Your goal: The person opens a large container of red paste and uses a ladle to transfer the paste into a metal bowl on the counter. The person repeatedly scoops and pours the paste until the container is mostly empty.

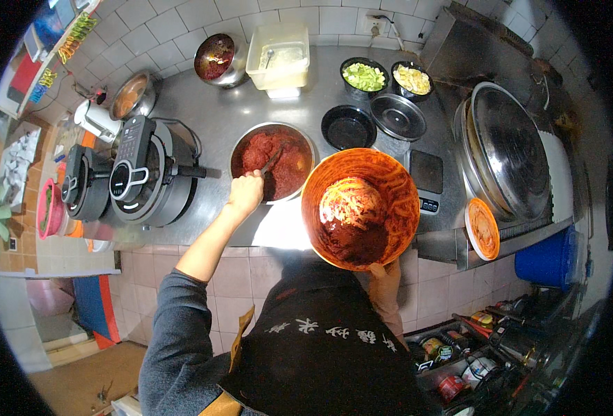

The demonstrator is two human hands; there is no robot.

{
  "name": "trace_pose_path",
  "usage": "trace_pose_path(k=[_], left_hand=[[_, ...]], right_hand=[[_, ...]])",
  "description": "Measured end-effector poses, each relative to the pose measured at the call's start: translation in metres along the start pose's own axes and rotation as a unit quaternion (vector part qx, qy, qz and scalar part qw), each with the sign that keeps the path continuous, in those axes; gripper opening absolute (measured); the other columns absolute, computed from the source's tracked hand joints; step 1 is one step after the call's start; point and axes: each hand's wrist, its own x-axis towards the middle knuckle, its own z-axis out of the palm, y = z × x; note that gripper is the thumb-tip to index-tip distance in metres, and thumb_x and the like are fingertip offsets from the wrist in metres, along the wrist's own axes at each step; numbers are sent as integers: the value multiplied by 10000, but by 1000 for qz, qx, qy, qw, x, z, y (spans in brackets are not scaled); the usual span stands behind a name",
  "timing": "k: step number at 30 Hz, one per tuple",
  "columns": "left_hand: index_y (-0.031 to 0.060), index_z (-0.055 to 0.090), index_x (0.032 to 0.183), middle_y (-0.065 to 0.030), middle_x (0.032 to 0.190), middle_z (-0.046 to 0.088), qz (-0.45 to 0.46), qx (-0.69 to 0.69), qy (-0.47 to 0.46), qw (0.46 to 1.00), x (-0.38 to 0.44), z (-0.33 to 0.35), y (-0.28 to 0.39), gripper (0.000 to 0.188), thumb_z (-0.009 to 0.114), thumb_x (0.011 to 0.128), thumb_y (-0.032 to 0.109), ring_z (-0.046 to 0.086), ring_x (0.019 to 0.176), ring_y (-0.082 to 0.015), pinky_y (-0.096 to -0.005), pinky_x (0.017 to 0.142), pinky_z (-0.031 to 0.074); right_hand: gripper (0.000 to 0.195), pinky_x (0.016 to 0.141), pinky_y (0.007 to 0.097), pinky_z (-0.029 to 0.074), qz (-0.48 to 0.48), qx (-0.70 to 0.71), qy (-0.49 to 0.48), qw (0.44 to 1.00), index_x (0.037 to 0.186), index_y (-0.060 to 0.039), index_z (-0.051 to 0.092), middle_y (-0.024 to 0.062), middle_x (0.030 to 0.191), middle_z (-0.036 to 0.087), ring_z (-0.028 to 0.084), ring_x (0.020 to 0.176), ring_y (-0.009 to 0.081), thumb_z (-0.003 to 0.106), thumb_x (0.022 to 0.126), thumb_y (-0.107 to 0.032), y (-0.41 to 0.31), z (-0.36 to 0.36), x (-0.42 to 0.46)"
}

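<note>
My left hand (247,190) grips the handle of a utensil (272,158) whose far end rests in thick red paste (258,147). A round steel basin (235,136) on the metal counter holds that paste. With my right hand (382,275) I hold a deep tub (410,195) by its near rim, its mouth tilted up towards me. Red sauce smears the tub's inner wall, and a darker pool of sauce (358,244) lies at its lower side. Most of my right hand's fingers are hidden behind the tub.
Behind the tub are a black bowl (348,127), a round lid (398,117), bowls of chopped green pieces (363,77) and pale slices (411,79). A digital scale (425,171) and large steel pans (514,151) stand right. Electric cookers (155,177) stand left. A sauce-stained lid (482,229) overhangs the counter edge.
</note>
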Motion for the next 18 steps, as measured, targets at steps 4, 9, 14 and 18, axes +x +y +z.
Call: trace_pose_path(k=[4, 9, 14, 18], left_hand=[[16, 598, 947, -247, 810, 683, -49, -149, -23, 987, -1, -2, -4, 254, 468, 1005, 225, 676, 686, -424, -547, 627, 533], [25, 571, 984, -203, 786, 676, -8, -78, 54, 995, -9, -3, -6, 166, 507, 967, 178, 670, 623, -402, -517, 568, 528], [33, 530, 1029, -125, 759, 616, 39, 7, 138, 990, -35, -1, -10, 188, 568, 852, 82, 663, 566, -310, -438, 494, 524], [29, 533, 1052, -124, 770, 622, 61, 16, 104, 993, -35, 4, -22, 249, 581, 812, 77, 664, 566, -313, -438, 498, 526]], right_hand=[[640, 1056, 377, 410, 3, 11, -1, 1000, 1337, -3, 470, 87, 1293, 569, 549, 1177, 231, 764, 801, -192, 1, 0, -1], [629, 1060, 377, 404, -6, -11, -8, 1000, 1331, -3, 482, 93, 1297, 567, 542, 1183, 236, 764, 805, -202, 3, 0, 0], [665, 1059, 379, 404, 2, -27, 7, 1000, 1329, 3, 483, 96, 1291, 572, 543, 1183, 237, 786, 793, -248, 11, -5, 0], [690, 1060, 383, 404, 25, -9, -7, 1000, 1332, 2, 484, 90, 1290, 577, 547, 1181, 238, 793, 776, -265, 12, -9, 2]])
